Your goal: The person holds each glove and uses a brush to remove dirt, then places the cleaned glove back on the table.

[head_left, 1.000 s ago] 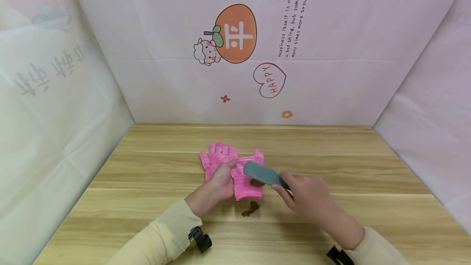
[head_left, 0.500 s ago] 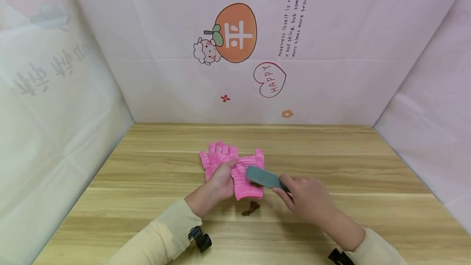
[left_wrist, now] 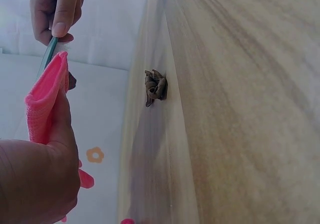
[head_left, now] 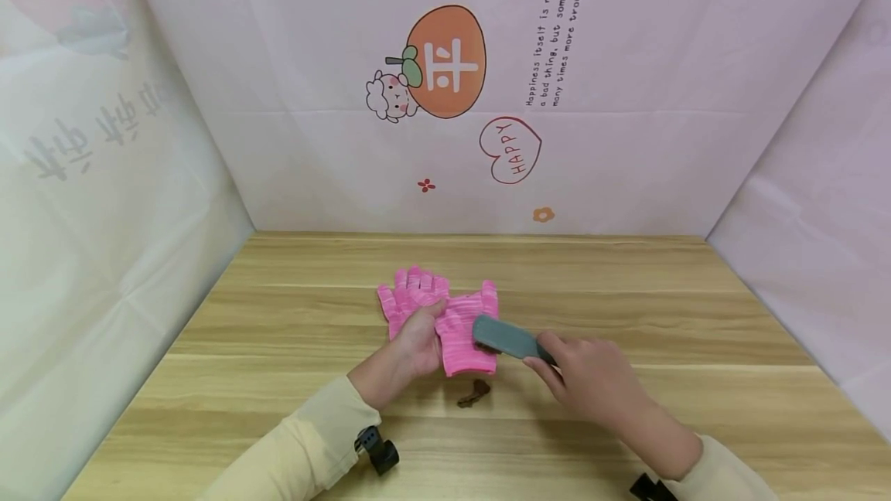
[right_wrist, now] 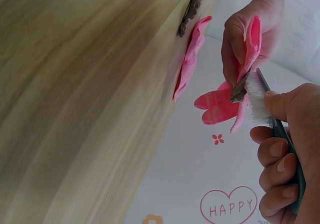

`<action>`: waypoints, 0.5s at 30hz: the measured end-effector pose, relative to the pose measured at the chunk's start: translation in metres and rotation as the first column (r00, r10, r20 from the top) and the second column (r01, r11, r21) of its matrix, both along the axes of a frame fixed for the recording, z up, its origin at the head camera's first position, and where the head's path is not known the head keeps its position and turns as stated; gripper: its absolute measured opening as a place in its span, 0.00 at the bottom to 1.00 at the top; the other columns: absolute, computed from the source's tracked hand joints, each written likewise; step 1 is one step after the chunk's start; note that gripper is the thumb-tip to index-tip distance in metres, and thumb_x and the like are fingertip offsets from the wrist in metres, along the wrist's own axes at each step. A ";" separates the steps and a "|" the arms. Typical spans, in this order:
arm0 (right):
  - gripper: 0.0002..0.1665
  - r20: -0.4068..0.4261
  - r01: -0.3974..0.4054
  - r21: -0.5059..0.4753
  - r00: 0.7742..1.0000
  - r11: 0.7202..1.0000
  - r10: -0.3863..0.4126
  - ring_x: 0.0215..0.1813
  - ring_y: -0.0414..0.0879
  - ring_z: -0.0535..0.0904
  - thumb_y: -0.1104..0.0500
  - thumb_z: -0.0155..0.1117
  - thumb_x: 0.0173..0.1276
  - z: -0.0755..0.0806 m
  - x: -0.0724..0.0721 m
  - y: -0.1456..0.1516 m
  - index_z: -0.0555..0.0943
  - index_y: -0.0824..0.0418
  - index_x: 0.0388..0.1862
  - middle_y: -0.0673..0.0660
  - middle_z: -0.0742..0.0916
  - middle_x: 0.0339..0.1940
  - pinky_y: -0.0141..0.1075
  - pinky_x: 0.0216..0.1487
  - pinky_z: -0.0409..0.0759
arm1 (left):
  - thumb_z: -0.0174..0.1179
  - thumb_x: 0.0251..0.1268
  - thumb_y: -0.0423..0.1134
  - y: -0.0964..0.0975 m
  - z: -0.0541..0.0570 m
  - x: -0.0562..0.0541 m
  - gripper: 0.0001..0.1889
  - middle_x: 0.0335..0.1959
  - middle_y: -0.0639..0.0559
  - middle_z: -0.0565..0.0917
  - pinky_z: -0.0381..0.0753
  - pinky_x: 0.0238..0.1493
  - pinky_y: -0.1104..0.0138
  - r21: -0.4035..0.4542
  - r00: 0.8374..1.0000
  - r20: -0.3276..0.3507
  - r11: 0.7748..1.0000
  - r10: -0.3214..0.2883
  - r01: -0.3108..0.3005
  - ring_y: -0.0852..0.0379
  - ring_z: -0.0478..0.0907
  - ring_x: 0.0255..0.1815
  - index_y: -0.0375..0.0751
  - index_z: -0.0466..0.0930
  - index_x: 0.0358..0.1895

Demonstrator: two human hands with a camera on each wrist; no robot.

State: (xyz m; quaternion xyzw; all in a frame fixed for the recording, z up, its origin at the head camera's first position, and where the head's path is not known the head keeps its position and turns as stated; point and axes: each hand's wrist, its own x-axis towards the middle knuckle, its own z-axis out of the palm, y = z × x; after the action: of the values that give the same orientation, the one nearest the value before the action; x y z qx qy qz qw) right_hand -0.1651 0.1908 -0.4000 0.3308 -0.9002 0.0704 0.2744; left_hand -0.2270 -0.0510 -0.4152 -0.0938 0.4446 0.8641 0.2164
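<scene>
My left hand grips a pink striped knit glove, holding it up off the table. A teal-backed brush is in my right hand, fingers curled round its handle. White bristles show in the right wrist view, right against a dry brown curled leaf at the held glove's surface. Seen from the head, the brush covers most of that leaf. A second pink glove lies flat on the table, partly behind the left hand. Another dry brown leaf lies on the wood below the held glove.
Everything stands over a wood-grain table. White printed sheets rise at its back and on both sides. A black strap with a camera sits on the left wrist, and another on the right.
The right hand and brush have slid a little to the right and nearer over the glove. The left hand and held glove have barely shifted; the table leaf lies where it was.
</scene>
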 end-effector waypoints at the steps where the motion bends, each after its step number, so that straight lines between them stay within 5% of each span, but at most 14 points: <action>1: 0.19 0.002 0.001 0.001 1.000 1.000 -0.001 0.16 0.32 0.57 0.43 0.61 0.70 0.000 0.000 0.001 0.77 0.58 0.37 0.42 0.70 0.14 0.26 0.14 0.55 | 0.34 0.80 0.44 0.000 0.000 0.000 0.20 0.58 0.40 0.76 0.71 0.63 0.54 -0.001 1.000 -0.002 1.000 -0.001 0.001 0.45 0.72 0.63 0.33 0.62 0.62; 11: 0.20 -0.005 0.016 -0.009 1.000 1.000 -0.016 0.15 0.33 0.57 0.42 0.60 0.70 0.002 0.002 0.006 0.78 0.59 0.37 0.43 0.72 0.14 0.26 0.13 0.54 | 0.37 0.80 0.45 -0.003 0.003 -0.001 0.18 0.49 0.46 0.80 0.73 0.61 0.56 -0.020 1.000 0.008 1.000 0.023 -0.022 0.52 0.78 0.50 0.35 0.65 0.60; 15: 0.20 -0.006 -0.010 -0.036 1.000 0.999 0.010 0.15 0.32 0.55 0.42 0.60 0.70 0.005 0.001 0.004 0.76 0.58 0.35 0.41 0.66 0.14 0.25 0.13 0.51 | 0.36 0.80 0.45 -0.002 0.003 -0.001 0.19 0.52 0.44 0.79 0.72 0.62 0.56 -0.002 1.000 -0.003 1.000 0.013 -0.013 0.50 0.77 0.54 0.34 0.64 0.61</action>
State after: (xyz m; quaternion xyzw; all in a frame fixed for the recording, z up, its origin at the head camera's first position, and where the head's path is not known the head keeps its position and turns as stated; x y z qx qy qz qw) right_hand -0.1643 0.1950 -0.3954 0.3304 -0.8963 0.0868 0.2827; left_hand -0.2282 -0.0531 -0.4124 -0.0956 0.4452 0.8652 0.2100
